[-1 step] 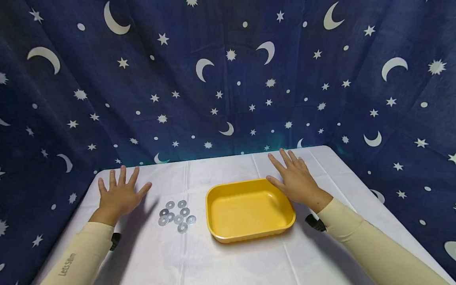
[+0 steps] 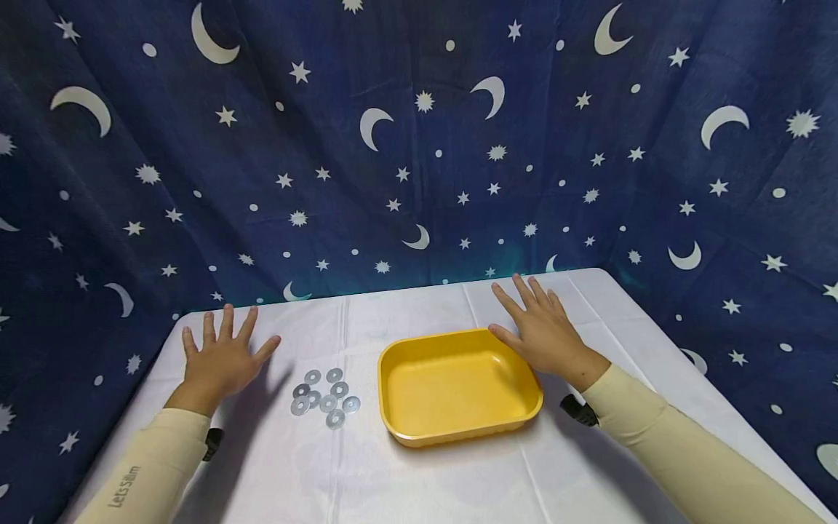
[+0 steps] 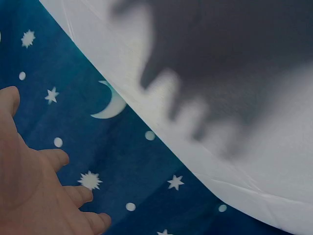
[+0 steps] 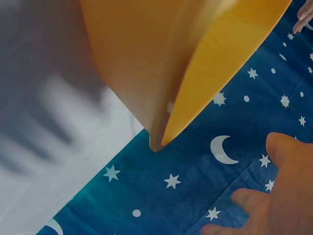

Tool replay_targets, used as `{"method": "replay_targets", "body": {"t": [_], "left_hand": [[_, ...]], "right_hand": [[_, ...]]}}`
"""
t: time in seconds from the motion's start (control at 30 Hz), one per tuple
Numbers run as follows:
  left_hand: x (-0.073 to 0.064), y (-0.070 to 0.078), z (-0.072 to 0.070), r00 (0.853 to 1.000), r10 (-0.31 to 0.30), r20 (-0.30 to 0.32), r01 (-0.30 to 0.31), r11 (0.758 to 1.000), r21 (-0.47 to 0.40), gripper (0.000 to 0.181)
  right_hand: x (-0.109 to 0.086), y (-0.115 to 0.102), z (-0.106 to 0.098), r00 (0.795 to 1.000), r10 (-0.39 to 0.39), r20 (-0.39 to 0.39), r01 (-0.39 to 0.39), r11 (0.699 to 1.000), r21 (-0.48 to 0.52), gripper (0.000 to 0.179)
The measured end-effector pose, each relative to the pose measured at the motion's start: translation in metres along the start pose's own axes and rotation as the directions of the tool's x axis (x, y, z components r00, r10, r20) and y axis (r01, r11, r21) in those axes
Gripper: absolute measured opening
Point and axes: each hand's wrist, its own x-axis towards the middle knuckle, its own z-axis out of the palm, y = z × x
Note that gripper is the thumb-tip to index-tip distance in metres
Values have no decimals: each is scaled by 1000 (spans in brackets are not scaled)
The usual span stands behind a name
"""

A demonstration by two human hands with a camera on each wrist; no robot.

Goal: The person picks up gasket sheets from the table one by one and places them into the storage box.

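Observation:
Several flat grey metal washers (image 2: 328,402) lie in a loose cluster on the white tablecloth, some overlapping. To their right sits a yellow rectangular tray (image 2: 458,397) with nothing in it. My left hand (image 2: 219,364) hovers over the table's left side with fingers spread, left of the washers and holding nothing. Over the tray's back right corner is my right hand (image 2: 546,335), its fingers also spread and empty. The right wrist view shows the tray's wall (image 4: 132,63) apart from the fingers (image 4: 252,198). Only part of the left hand (image 3: 29,181) appears in the left wrist view.
A white cloth (image 2: 432,480) covers the table. Dark blue fabric (image 2: 419,131) with moons and stars hangs behind it and along both sides. Shadows of the hands and forearms fall on the cloth. Dark wrist devices (image 2: 579,411) show beneath the cream sleeves (image 2: 681,444).

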Motion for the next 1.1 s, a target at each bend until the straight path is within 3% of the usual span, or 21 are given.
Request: {"method": "replay_targets", "body": {"t": [0.4,0.53,0.63,0.7,0.77,0.9,0.97,1.03,1.1], "left_hand": [[-3,8,0,999,31,-26,-31,999,15,88],[-5,10,-1,998,43,-42,-42,999,27,84],[-9,13,-3,996,58,-65,-57,998,12,72],[-14,14,-4,995,73,-72,-76,997,-28,59],[-19,14,-4,995,81,-58,-86,992,-89,45],[-29,13,4,996,82,20,-76,978,-196,24],[-33,13,12,995,83,57,-68,972,-225,20],[-36,12,21,992,96,84,-72,962,-262,17],[-38,13,29,988,111,112,-70,947,-313,16]], "right_hand": [[-3,3,-2,999,22,44,-24,999,35,74],[-9,9,-3,996,65,56,-73,984,164,72],[-15,22,4,990,129,66,-143,940,310,66],[-18,35,13,980,178,88,-199,885,420,61],[-20,47,24,967,214,136,-253,802,541,58],[-27,67,48,936,201,287,-351,554,755,60],[-30,72,57,922,151,356,-385,454,804,63],[-33,76,63,914,75,398,-394,387,834,66],[-35,78,67,909,-1,418,-392,346,853,67]]}}
